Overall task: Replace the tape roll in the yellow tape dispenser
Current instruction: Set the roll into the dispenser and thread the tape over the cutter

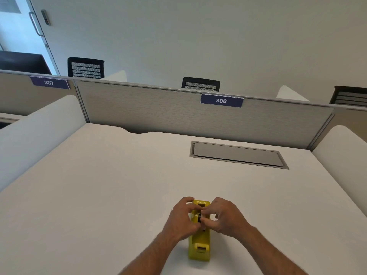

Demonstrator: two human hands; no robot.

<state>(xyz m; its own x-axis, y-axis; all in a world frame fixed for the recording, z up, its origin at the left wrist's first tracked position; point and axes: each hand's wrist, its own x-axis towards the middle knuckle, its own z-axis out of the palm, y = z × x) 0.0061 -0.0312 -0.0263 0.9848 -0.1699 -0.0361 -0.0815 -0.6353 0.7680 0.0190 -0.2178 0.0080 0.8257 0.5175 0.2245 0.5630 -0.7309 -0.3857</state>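
A yellow tape dispenser [200,241] stands on the white desk [99,195] near its front edge, its cutter end pointing toward me. My left hand [181,219] clasps the dispenser's left side, fingers curled over the top. My right hand [222,215] reaches in from the right, with thumb and fingertips pinched on a small dark part, the tape roll or its hub [198,217], in the dispenser's well. Most of that part is hidden by my fingers.
A grey cable hatch [238,154] is set into the desk at the back right. White side panels [35,135] and a grey partition [158,116] labelled 306 enclose the desk. Office chairs stand beyond.
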